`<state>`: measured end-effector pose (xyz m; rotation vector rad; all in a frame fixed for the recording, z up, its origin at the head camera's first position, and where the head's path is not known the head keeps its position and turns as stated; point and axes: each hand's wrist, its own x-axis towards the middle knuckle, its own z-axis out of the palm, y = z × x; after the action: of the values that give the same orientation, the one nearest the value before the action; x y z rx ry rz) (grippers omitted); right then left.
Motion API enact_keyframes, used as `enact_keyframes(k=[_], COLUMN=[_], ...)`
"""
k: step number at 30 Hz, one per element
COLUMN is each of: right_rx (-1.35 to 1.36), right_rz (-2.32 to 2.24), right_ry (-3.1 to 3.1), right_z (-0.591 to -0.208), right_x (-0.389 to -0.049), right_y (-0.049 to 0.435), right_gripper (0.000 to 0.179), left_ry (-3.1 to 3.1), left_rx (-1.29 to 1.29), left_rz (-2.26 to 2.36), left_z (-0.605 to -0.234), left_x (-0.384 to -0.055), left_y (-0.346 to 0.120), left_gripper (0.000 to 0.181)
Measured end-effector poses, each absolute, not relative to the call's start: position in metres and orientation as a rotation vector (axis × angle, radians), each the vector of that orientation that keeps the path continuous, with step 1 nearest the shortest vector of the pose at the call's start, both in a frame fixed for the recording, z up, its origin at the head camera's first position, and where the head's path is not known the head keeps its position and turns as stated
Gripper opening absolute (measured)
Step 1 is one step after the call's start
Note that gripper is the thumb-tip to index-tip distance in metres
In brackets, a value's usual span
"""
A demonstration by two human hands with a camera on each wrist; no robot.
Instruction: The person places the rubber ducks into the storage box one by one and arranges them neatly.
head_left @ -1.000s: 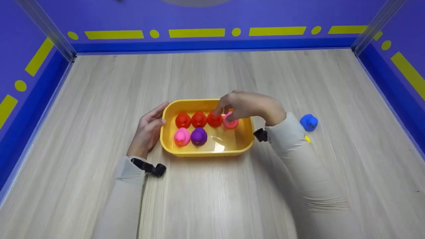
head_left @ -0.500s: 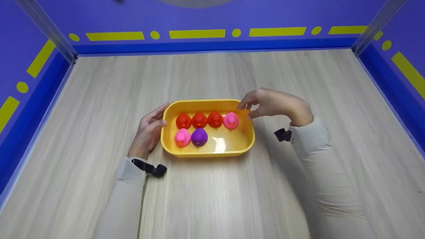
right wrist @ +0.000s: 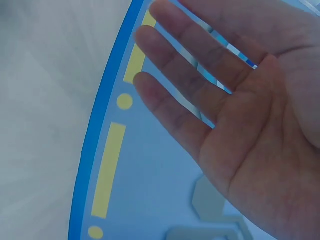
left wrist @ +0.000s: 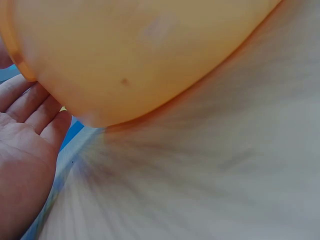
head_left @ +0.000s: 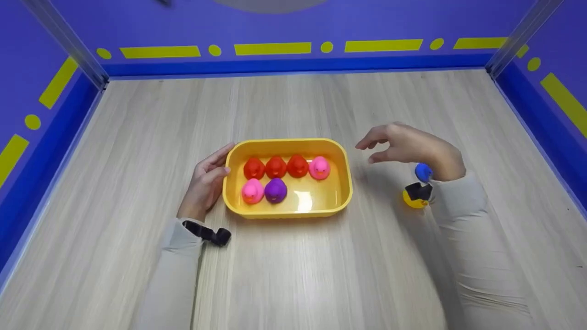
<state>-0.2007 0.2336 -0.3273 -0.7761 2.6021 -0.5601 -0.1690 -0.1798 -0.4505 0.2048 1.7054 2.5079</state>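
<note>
A yellow plastic container [head_left: 289, 214] sits on the table, its outer wall filling the top of the left wrist view. My left hand [head_left: 204, 185] holds its left end, thumb at the rim and fingers along the outside. Inside, the back row has three red rubber ducks [head_left: 276, 167] and a pink duck [head_left: 319, 168]. In front of them are another pink duck [head_left: 252, 191] and a purple duck [head_left: 275, 190]. To the right of the container, my right hand [head_left: 412, 149] is over the table with nothing in it, fingers loosely bent; the right wrist view shows its bare palm.
A blue duck [head_left: 423, 172] stands on the table, partly hidden by my right wrist. Just in front of it is a yellow duck [head_left: 414, 200], partly covered by the black wrist camera [head_left: 418, 190]. Purple-blue walls [head_left: 284, 27] with yellow marks enclose the wooden table [head_left: 312, 275].
My right hand has let go of the pink duck in the back row and moved right, out past the container's rim. The left hand keeps its place at the container.
</note>
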Motion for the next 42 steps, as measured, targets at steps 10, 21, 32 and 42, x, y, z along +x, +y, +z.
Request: enact_keyframes(k=[10,21,32,42], right_rx=[-0.676,-0.514,-0.439,-0.456], right_rz=[-0.603,-0.665,-0.664,-0.623], right_ry=[2.636,2.637,2.597,2.584], right_z=[-0.333,-0.345,-0.350,-0.358], right_x=[-0.195,-0.187,-0.180,-0.180], right_y=[0.269,0.302,0.331,0.349], right_gripper=[0.031,0.036,0.040,0.043], left_ry=[1.704,1.701,1.693,1.707], left_rx=[0.188,0.193,0.181,0.174], left_rz=[2.511,2.515,2.524,2.514], left_z=[-0.450,-0.450,-0.450,-0.451], left_x=[-0.169,-0.169,-0.169,-0.169], left_y=[-0.180,-0.180,-0.179,-0.180], left_gripper=[0.058,0.058,0.058,0.058])
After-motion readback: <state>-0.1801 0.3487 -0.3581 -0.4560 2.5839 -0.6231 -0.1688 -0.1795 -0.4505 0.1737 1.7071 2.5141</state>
